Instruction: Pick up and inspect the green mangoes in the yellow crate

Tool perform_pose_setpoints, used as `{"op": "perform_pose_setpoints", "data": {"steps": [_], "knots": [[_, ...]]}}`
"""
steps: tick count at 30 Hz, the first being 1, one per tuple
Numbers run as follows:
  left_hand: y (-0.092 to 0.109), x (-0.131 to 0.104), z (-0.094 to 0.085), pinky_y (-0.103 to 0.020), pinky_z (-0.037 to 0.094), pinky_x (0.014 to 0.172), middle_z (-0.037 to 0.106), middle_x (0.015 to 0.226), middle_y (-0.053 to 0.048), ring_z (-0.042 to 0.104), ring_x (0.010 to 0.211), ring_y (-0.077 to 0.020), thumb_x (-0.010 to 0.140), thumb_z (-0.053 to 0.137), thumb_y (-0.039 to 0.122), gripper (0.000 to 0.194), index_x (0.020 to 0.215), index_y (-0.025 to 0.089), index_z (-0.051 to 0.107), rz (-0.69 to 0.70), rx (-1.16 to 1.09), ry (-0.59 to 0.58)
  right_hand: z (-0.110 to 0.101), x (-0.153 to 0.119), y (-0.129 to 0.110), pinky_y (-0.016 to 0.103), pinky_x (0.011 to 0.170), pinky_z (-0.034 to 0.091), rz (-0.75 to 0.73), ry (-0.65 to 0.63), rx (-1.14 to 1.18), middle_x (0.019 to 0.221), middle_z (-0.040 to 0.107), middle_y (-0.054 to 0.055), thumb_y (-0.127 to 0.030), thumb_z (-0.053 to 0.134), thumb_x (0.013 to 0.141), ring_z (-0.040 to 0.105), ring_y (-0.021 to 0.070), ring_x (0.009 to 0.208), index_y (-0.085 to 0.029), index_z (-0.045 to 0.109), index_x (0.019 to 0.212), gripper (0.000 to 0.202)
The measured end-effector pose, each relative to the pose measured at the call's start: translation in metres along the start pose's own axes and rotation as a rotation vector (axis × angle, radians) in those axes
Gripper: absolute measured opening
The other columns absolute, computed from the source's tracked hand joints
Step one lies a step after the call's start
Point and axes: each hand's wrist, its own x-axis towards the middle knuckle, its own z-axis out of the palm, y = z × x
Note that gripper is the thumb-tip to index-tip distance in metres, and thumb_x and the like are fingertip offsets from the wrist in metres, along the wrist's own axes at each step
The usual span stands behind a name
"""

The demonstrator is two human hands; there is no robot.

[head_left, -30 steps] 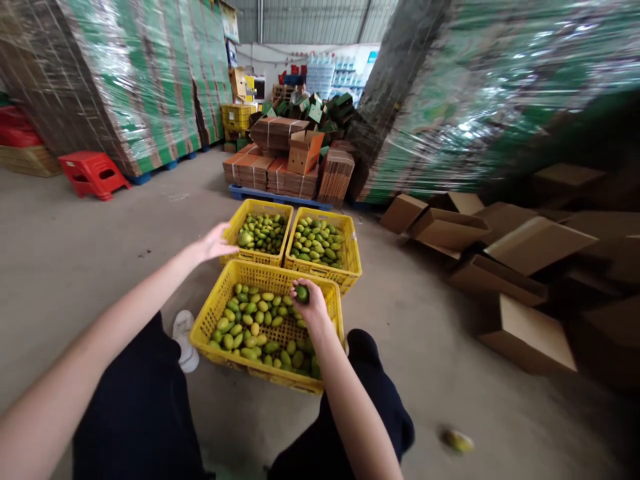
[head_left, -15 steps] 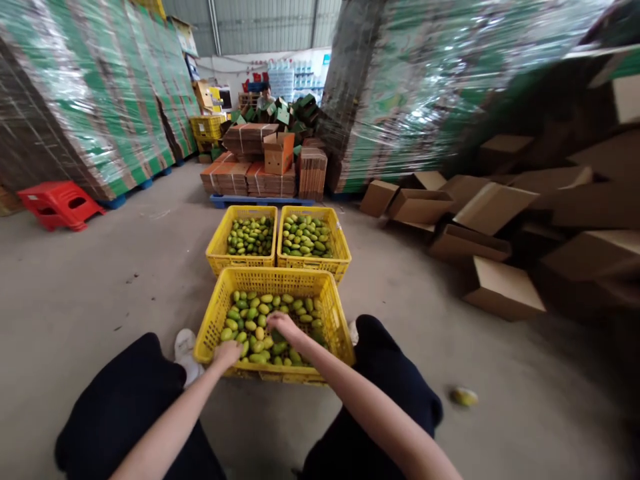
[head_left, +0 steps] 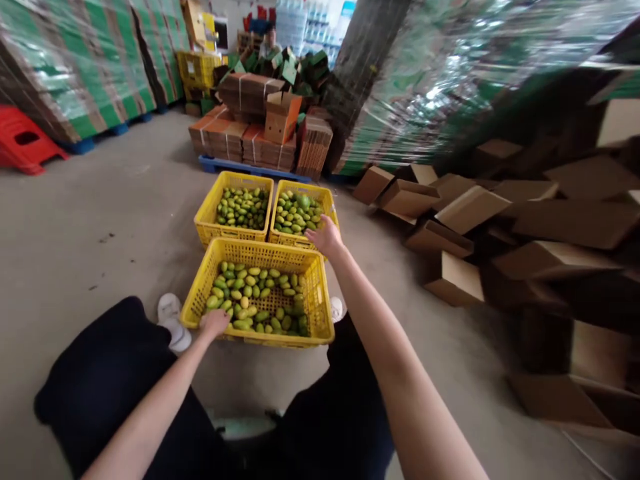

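Observation:
Directly in front of me stands a yellow plastic crate (head_left: 320, 293) holding green and yellow mangoes (head_left: 250, 287), with part of its slatted floor showing. My left hand (head_left: 215, 323) is closed over its near left rim, fingertips beside the mangoes and partly hidden. Stretched forward, my right hand (head_left: 326, 237) is open over the near right side of the back right crate (head_left: 331, 199), fingers apart and nothing in them. A larger-looking green mango (head_left: 303, 201) appears just beyond those fingers, above or on that crate's pile; I cannot tell which. The back left crate (head_left: 203, 217) also holds mangoes.
Flat cardboard stacks (head_left: 270, 150) sit on a blue pallet (head_left: 225, 165) behind the crates. Loose open cartons (head_left: 460, 277) lie heaped at right. Film-wrapped pallet loads (head_left: 95, 60) rise on both sides. A red stool (head_left: 25, 140) is at far left. A person is partly visible at the back.
My right hand has moved from the front crate's mangoes forward to the back right crate and opened. My left hand stays at the front crate's near left rim. The view has tilted down.

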Motion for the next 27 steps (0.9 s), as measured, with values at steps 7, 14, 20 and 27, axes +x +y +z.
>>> {"op": "perform_pose_setpoints", "data": {"steps": [7,14,20,27], "knots": [[-0.002,0.0,0.001,-0.039,0.047,0.087,0.067,0.122,-0.013,0.062,0.112,-0.0284,0.092,0.032,0.035,0.044,0.109,0.018,0.069,-0.003,-0.019,-0.045,0.034,-0.071,0.104,0.029,0.073,0.055,0.377,-0.361,-0.228,0.109,0.069,0.008,-0.033,0.064,0.08,0.064,0.0226,0.101,-0.021,0.069,0.101,0.024],[0.0,0.004,0.003,-0.035,0.047,0.084,0.069,0.118,-0.011,0.064,0.107,-0.0262,0.091,0.033,0.032,0.041,0.109,0.021,0.069,-0.076,-0.02,-0.011,0.066,-0.069,0.178,0.027,0.076,0.053,0.419,-0.602,-0.4,0.098,0.072,0.007,-0.033,0.062,0.082,0.066,0.0184,0.089,-0.02,0.067,0.107,0.028],[-0.001,0.0,0.002,-0.031,0.047,0.079,0.073,0.105,-0.004,0.066,0.097,-0.023,0.084,0.045,0.03,0.033,0.108,0.027,0.068,-0.03,-0.056,0.065,0.126,-0.029,0.215,0.03,0.075,0.053,0.372,-0.74,-0.62,0.104,0.072,0.008,-0.021,0.07,0.076,0.067,0.0233,0.092,-0.02,0.068,0.101,0.025],[0.005,0.001,0.003,-0.03,0.047,0.07,0.074,0.087,-0.005,0.067,0.08,-0.0234,0.084,0.045,0.037,0.03,0.096,0.025,0.07,-0.097,-0.061,0.018,0.187,-0.023,0.263,0.044,0.093,0.048,0.274,-0.802,-0.994,0.142,0.047,0.021,-0.009,0.068,0.074,0.046,0.0369,0.13,-0.024,0.043,0.14,0.072]]}}
